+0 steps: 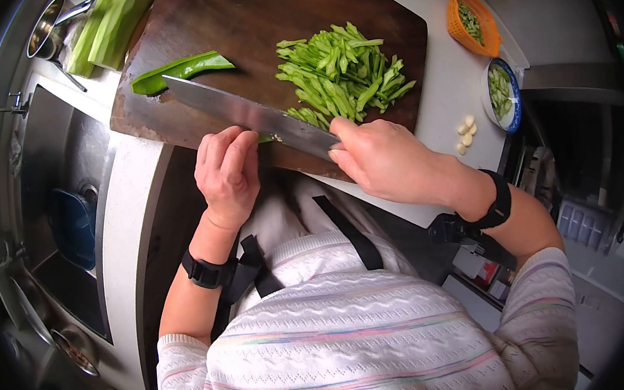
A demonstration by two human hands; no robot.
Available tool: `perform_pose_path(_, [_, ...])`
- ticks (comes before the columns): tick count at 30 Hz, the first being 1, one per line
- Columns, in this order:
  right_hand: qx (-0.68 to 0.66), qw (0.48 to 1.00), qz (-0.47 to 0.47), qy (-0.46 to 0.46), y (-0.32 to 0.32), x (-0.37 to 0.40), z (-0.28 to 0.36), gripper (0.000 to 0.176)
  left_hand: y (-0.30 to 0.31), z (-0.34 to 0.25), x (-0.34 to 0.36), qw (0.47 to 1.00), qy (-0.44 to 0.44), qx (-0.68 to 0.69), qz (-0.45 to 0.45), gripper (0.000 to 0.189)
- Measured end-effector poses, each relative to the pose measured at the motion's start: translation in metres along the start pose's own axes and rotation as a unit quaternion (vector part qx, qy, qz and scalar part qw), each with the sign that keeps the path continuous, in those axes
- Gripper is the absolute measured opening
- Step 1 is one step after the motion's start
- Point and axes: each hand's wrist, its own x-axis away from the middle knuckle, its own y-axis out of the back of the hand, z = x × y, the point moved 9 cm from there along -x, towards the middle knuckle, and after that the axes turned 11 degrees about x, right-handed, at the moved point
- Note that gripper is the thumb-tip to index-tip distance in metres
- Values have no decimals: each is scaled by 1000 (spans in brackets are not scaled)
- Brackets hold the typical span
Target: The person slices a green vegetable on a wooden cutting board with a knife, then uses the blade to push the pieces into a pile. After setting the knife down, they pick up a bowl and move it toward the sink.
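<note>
My right hand (pixel 382 158) is closed round the handle of a large knife (pixel 247 116), whose blade lies across the near part of the dark cutting board (pixel 232 18). Against the near side of the blade, my left hand (pixel 228 174) has its fingers bent together over a green vegetable piece (pixel 265 138), mostly hidden. Beyond the blade tip rests a long green pepper-like piece (pixel 183 71). A heap of sliced green strips (pixel 339 72) sits on the board's right half.
Pale green stalks (pixel 105 35) and a steel pot (pixel 45 33) are at the upper left, above a sink (pixel 46 164). To the right are an orange basket (pixel 485 16), a blue-rimmed bowl (pixel 515 98) and several garlic cloves (pixel 466 136).
</note>
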Motion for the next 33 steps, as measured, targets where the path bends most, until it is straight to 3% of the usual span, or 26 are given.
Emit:
perform_pose_path(23, [-9, 1000, -22, 6, -5, -14, 1, 20, 2, 1, 0, 1000, 4, -7, 3, 21])
perform_pose_path(33, [-20, 999, 47, -20, -1, -2, 0, 18, 4, 2, 2, 1000, 9, 0, -4, 21])
